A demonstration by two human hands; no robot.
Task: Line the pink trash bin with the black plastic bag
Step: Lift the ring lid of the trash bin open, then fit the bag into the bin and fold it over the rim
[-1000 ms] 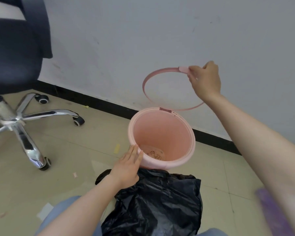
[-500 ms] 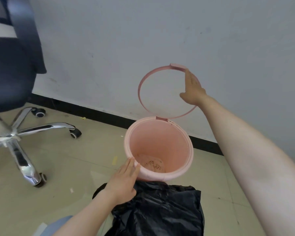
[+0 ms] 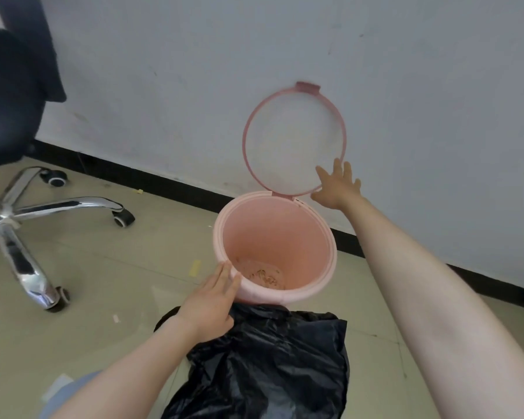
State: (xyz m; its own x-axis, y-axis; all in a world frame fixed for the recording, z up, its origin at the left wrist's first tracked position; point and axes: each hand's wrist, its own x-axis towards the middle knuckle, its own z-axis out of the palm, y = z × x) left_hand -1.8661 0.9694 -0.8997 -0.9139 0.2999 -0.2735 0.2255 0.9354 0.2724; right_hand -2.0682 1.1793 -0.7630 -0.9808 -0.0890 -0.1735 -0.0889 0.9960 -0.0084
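The pink trash bin (image 3: 321,237) stands on the floor by the wall, with some debris at its bottom. Its hinged pink ring (image 3: 248,128) is swung up and leans against the wall. My right hand (image 3: 338,186) is spread open beside the ring's lower right, holding nothing. My left hand (image 3: 209,303) rests flat against the bin's near left rim, fingers together, nothing gripped. The black plastic bag (image 3: 270,364) lies crumpled on my lap just in front of the bin.
An office chair (image 3: 9,95) with a chrome wheeled base (image 3: 28,237) stands at the left. A black baseboard (image 3: 170,186) runs along the white wall behind the bin. Paper scraps (image 3: 194,267) lie on the tiled floor.
My right hand let go of the ring's top tab and slid down its right side. The ring swung further back against the wall. My left hand stayed at the rim.
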